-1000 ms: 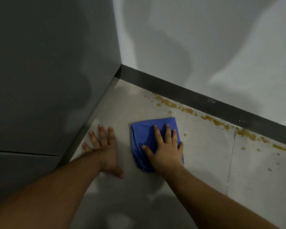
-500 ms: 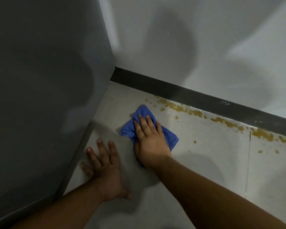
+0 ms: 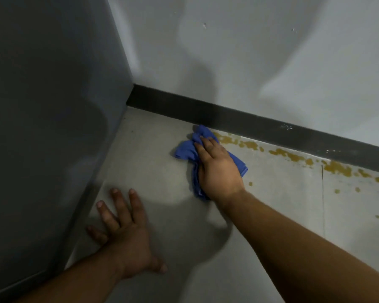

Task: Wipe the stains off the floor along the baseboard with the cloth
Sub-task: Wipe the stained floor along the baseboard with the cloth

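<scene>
Pressing palm-down, the right hand [image 3: 219,169] grasps the bunched blue cloth [image 3: 189,150] touching the baseboard [image 3: 260,125] beside yellow stains [image 3: 293,155]; the left hand [image 3: 125,235] lies released, flat on the floor [image 3: 153,162].

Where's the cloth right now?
Center of the head view: the blue cloth lies bunched under the right hand, its far tip touching the dark baseboard beside the brown stains.

No text, label, brand, number or sign can be read anywhere; every surface in view is unmarked.

pale wall [image 3: 249,51], grey panel [image 3: 42,106], dim light
</scene>
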`<state>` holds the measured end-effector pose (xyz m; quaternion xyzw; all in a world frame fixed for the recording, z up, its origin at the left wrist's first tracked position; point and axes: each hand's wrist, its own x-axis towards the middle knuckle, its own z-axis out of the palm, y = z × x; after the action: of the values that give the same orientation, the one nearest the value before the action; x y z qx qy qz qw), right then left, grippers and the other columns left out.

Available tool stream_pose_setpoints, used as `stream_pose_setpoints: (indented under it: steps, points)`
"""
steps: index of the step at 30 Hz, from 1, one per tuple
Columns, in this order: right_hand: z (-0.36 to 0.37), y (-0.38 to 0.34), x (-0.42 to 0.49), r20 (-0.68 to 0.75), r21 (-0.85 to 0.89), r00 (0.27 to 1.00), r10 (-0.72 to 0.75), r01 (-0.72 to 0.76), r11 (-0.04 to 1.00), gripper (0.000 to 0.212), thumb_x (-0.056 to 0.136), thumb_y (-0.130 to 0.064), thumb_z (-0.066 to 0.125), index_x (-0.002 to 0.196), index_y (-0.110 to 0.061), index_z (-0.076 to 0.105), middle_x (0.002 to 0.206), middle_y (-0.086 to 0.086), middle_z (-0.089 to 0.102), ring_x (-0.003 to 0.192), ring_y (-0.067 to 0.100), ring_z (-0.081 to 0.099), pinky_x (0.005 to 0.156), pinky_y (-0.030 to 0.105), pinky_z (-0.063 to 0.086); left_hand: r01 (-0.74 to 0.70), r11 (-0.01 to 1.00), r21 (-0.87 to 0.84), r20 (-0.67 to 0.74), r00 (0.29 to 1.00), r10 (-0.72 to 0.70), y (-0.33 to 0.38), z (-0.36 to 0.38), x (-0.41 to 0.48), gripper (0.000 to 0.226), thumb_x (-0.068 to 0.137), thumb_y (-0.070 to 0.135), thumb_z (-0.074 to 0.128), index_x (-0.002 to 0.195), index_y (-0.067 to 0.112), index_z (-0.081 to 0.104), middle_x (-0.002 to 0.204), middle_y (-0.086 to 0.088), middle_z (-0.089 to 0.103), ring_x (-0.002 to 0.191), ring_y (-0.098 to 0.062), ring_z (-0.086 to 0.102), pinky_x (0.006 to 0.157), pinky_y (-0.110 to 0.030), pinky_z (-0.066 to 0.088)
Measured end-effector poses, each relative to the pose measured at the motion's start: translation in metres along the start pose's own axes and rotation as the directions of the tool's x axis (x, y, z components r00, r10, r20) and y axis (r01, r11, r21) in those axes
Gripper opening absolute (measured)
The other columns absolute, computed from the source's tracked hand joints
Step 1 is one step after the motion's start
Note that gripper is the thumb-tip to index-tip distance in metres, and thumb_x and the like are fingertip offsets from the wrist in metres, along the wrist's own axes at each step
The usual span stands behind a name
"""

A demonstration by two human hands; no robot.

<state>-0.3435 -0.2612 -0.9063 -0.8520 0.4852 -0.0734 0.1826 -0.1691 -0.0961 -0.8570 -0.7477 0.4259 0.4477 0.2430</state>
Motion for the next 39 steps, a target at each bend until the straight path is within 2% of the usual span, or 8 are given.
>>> stream_pose_setpoints:
  steps: [5,11,16,20,26,32,35,39]
  points:
    - [-0.035,0.023,-0.011,0.157,-0.099,0.973,-0.170,0.187,0.977,0.050,0.099,-0.016,0.056,0.149,-0.015,0.046,0.157,0.010,0.040,0.146,0.030,0.035,0.121,0.041,0.026,0.012,1.000,-0.005,-0.011,1.000,-0.012,0.002,0.001,-0.002,0.183,0.044,0.072,0.090,0.134,0.015,-0.059,0.130,-0.023,-0.071,0.137,-0.061,-0.044,0.114,-0.082,0.005]
    - [-0.060,0.010,0.027,0.021,-0.264,0.878,-0.477,0.465,0.845,0.042,0.103,-0.013,0.047,0.144,-0.006,0.050,0.155,0.017,0.041,0.143,0.038,0.038,0.118,0.047,0.032,0.004,1.000,-0.006,-0.008,1.000,-0.004,0.002,0.000,-0.004,0.182,0.045,0.072,0.090,0.133,0.015,-0.059,0.132,-0.023,-0.070,0.138,-0.061,-0.044,0.115,-0.081,0.005]
    - [-0.045,0.021,0.048,0.300,-0.218,0.931,-0.209,0.280,0.935,0.061,0.104,-0.022,0.041,0.159,-0.029,0.016,0.168,-0.003,0.007,0.154,0.019,0.003,0.125,0.038,0.008,0.009,1.000,0.006,-0.003,1.000,-0.009,0.003,0.000,-0.004,0.182,0.045,0.073,0.089,0.130,0.016,-0.061,0.134,-0.023,-0.069,0.140,-0.060,-0.042,0.116,-0.080,0.009]
    - [-0.038,0.037,0.026,0.197,-0.189,0.967,-0.162,0.200,0.961,0.063,0.101,-0.026,0.044,0.159,-0.026,0.020,0.167,-0.002,0.014,0.154,0.020,0.008,0.123,0.032,0.004,0.030,0.999,0.015,-0.002,1.000,-0.030,0.006,-0.001,-0.005,0.182,0.046,0.074,0.088,0.133,0.012,-0.059,0.136,-0.026,-0.066,0.141,-0.061,-0.040,0.116,-0.080,0.010]
    - [-0.038,0.048,-0.004,0.046,-0.179,0.998,0.043,-0.034,0.983,0.060,0.094,-0.016,0.052,0.153,-0.019,0.040,0.162,0.003,0.033,0.148,0.029,0.027,0.123,0.038,0.021,0.031,0.999,0.040,-0.024,0.999,-0.030,0.008,-0.001,-0.008,0.181,0.047,0.076,0.086,0.137,0.009,-0.056,0.140,-0.028,-0.062,0.144,-0.061,-0.035,0.116,-0.078,0.015]
    - [-0.059,0.040,-0.009,-0.035,-0.305,0.997,-0.074,0.060,0.951,0.043,0.096,-0.023,0.048,0.137,-0.015,0.060,0.145,0.005,0.055,0.124,0.036,0.046,0.103,0.047,0.044,0.032,0.999,0.038,-0.032,0.999,-0.030,0.008,0.000,-0.008,0.182,0.044,0.075,0.087,0.137,0.013,-0.056,0.137,-0.024,-0.066,0.144,-0.060,-0.036,0.117,-0.078,0.014]
    - [-0.066,0.038,-0.008,-0.195,-0.333,0.948,-0.250,0.176,0.926,0.038,0.102,-0.025,0.044,0.132,-0.010,0.064,0.140,0.009,0.058,0.120,0.038,0.050,0.094,0.044,0.041,0.045,0.998,0.051,-0.040,0.998,-0.043,0.010,0.000,-0.008,0.182,0.042,0.077,0.086,0.138,0.014,-0.056,0.140,-0.023,-0.065,0.146,-0.059,-0.035,0.117,-0.077,0.014]
    - [-0.084,0.057,0.006,-0.253,-0.395,0.928,-0.272,0.158,0.905,0.036,0.101,-0.020,0.047,0.129,-0.004,0.063,0.134,0.014,0.060,0.116,0.040,0.052,0.089,0.048,0.045,0.055,0.996,0.066,-0.046,0.998,-0.052,0.013,-0.001,-0.011,0.181,0.044,0.079,0.084,0.137,0.013,-0.056,0.141,-0.025,-0.062,0.147,-0.059,-0.033,0.118,-0.076,0.015]
